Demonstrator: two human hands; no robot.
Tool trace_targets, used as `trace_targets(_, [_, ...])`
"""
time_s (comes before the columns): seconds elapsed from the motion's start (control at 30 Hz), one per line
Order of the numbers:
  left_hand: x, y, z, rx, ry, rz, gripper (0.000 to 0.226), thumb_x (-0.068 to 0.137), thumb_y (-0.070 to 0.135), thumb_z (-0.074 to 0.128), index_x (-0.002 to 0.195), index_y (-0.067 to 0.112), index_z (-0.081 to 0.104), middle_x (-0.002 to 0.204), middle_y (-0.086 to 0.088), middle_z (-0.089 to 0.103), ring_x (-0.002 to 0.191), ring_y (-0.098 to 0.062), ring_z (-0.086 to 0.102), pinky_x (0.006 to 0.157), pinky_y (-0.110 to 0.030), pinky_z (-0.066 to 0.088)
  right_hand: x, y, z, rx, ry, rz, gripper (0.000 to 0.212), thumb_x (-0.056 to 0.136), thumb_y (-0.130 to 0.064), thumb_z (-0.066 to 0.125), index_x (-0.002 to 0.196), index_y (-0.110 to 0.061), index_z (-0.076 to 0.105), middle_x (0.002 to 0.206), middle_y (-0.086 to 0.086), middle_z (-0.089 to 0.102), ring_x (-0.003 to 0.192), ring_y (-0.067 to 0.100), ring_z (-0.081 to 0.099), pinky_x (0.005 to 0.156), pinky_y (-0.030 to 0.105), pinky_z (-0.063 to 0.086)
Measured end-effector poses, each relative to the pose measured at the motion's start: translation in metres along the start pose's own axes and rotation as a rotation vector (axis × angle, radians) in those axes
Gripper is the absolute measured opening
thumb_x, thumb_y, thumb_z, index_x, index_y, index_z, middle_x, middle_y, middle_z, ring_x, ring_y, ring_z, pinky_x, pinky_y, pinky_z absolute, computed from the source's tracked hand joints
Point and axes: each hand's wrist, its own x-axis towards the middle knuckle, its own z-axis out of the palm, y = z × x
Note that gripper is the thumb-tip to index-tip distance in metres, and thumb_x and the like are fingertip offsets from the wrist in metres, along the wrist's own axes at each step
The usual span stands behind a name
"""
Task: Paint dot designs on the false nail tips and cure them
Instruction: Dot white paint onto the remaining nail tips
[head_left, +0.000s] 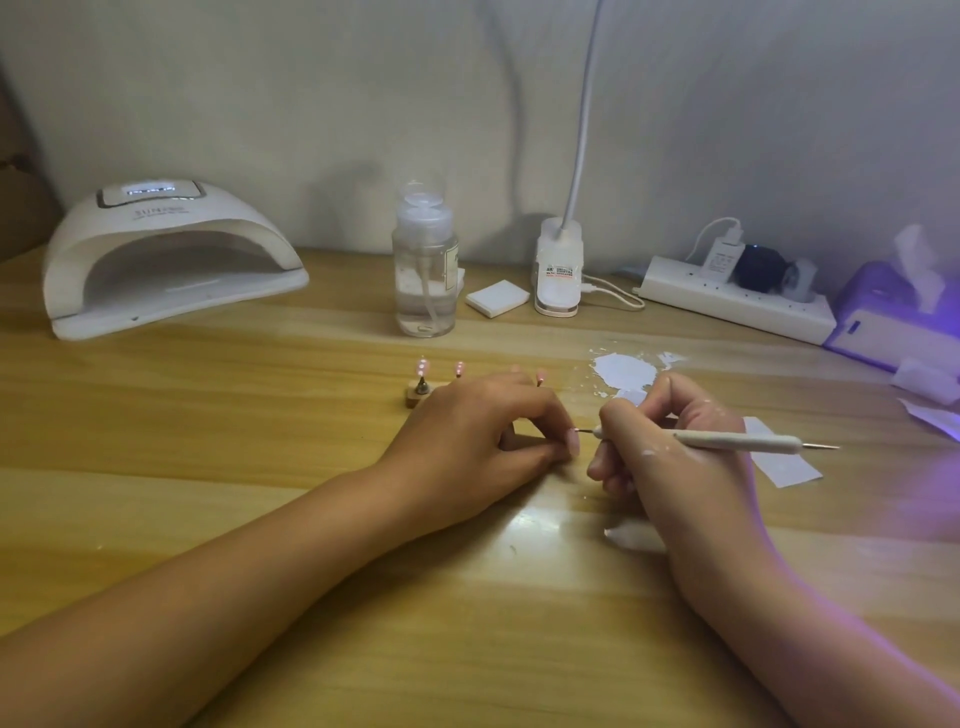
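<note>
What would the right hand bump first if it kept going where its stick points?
Probably the pink nail tip pinched by the left hand; the point of the dotting tool looks nearly on it.

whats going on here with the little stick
A person is dotting a pink false nail tip. The left hand pinches it, and the right hand holds a dotting tool with its point at the tip. More tips stand on a holder behind the left hand. The curing lamp sits far left, display lit.

Pump bottle (425, 270), clip lamp (558, 270), power strip (737, 304), tissue box (893, 322)
</note>
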Motion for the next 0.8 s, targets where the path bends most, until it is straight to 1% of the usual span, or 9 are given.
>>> trace_targets(0.13, [0.0015, 0.0013, -0.0018, -0.02, -0.011, -0.004, 0.019, 0.082, 0.027, 0.076, 0.08, 0.043, 0.066, 0.083, 0.015, 0.065, 0.058, -0.004, 0.055, 0.097, -0.042, 0.043, 0.0, -0.001, 0.0009, -0.003, 0.0, -0.004, 0.025, 0.078, -0.003, 0.062, 0.064, -0.013, 0.045, 0.051, 0.016, 0.062, 0.039, 0.014, 0.05, 0.04, 0.022, 0.041])
trace_targets(0.3, [-0.0002, 0.0014, -0.0028, -0.05, -0.002, 0.001, 0.018, 0.082, 0.025, 0.077, 0.079, 0.04, 0.068, 0.079, 0.015, 0.063, 0.062, 0.011, 0.052, 0.094, -0.036, 0.04, -0.0001, -0.0018, 0.0015, -0.002, 0.002, 0.004, 0.022, 0.078, -0.002, 0.061, 0.066, -0.011, 0.045, 0.051, 0.016, 0.062, 0.038, 0.014, 0.05, 0.04, 0.022, 0.043])
trace_targets(0.37, [0.0002, 0.0018, -0.003, -0.056, 0.002, -0.001, 0.016, 0.082, 0.024, 0.077, 0.08, 0.038, 0.07, 0.074, 0.019, 0.061, 0.061, 0.01, 0.051, 0.095, -0.034, 0.037, 0.0001, -0.0017, 0.0014, -0.003, 0.005, 0.0, 0.022, 0.078, -0.002, 0.061, 0.067, -0.011, 0.045, 0.051, 0.016, 0.063, 0.038, 0.014, 0.05, 0.039, 0.022, 0.043])
trace_targets(0.47, [0.0005, 0.0026, -0.0027, -0.051, 0.006, 0.01, 0.015, 0.081, 0.021, 0.078, 0.08, 0.034, 0.071, 0.068, 0.029, 0.058, 0.062, 0.012, 0.05, 0.093, -0.034, 0.04, 0.0004, -0.0009, 0.0016, -0.002, -0.006, -0.004, 0.021, 0.079, -0.001, 0.061, 0.068, -0.009, 0.045, 0.051, 0.016, 0.063, 0.038, 0.014, 0.05, 0.039, 0.023, 0.044])
trace_targets(0.57, [0.0004, 0.0017, -0.002, -0.036, 0.012, 0.016, 0.016, 0.081, 0.021, 0.078, 0.08, 0.035, 0.071, 0.068, 0.038, 0.056, 0.062, 0.012, 0.051, 0.091, -0.024, 0.034, 0.0004, -0.0001, 0.0013, -0.004, -0.006, -0.007, 0.021, 0.075, -0.005, 0.064, 0.066, -0.01, 0.046, 0.052, 0.017, 0.063, 0.038, 0.015, 0.05, 0.039, 0.024, 0.043])
trace_targets(0.63, [0.0009, 0.0011, -0.002, -0.047, 0.007, 0.009, 0.02, 0.081, 0.022, 0.077, 0.08, 0.039, 0.068, 0.068, 0.036, 0.057, 0.059, 0.008, 0.052, 0.095, -0.02, 0.033, 0.0001, -0.0002, 0.0016, -0.005, -0.008, -0.007, 0.019, 0.071, -0.01, 0.063, 0.064, -0.012, 0.045, 0.052, 0.017, 0.063, 0.038, 0.016, 0.051, 0.039, 0.024, 0.044])
trace_targets(0.67, [0.0014, 0.001, -0.0022, -0.058, 0.001, 0.006, 0.022, 0.082, 0.022, 0.077, 0.079, 0.041, 0.067, 0.068, 0.033, 0.058, 0.059, 0.008, 0.051, 0.099, -0.025, 0.035, 0.0001, -0.0002, 0.0017, -0.002, -0.009, -0.005, 0.019, 0.07, -0.01, 0.062, 0.063, -0.012, 0.044, 0.053, 0.017, 0.064, 0.038, 0.016, 0.051, 0.039, 0.025, 0.044])
trace_targets(0.73, [0.0018, 0.0017, -0.0026, -0.065, -0.01, 0.003, 0.025, 0.082, 0.022, 0.077, 0.078, 0.043, 0.064, 0.068, 0.031, 0.059, 0.06, 0.007, 0.051, 0.1, -0.035, 0.038, 0.0007, 0.001, 0.0012, 0.001, -0.002, -0.002, 0.025, 0.072, -0.008, 0.064, 0.064, -0.008, 0.04, 0.053, 0.017, 0.064, 0.038, 0.016, 0.051, 0.039, 0.025, 0.043])
trace_targets(0.8, [0.002, 0.0022, -0.0027, -0.063, -0.002, 0.009, 0.026, 0.082, 0.022, 0.076, 0.078, 0.045, 0.063, 0.069, 0.031, 0.059, 0.06, 0.007, 0.051, 0.097, -0.035, 0.035, 0.0013, 0.0017, 0.0009, -0.004, 0.003, 0.0, 0.026, 0.077, -0.002, 0.063, 0.067, -0.005, 0.039, 0.053, 0.017, 0.064, 0.038, 0.016, 0.051, 0.04, 0.026, 0.043])
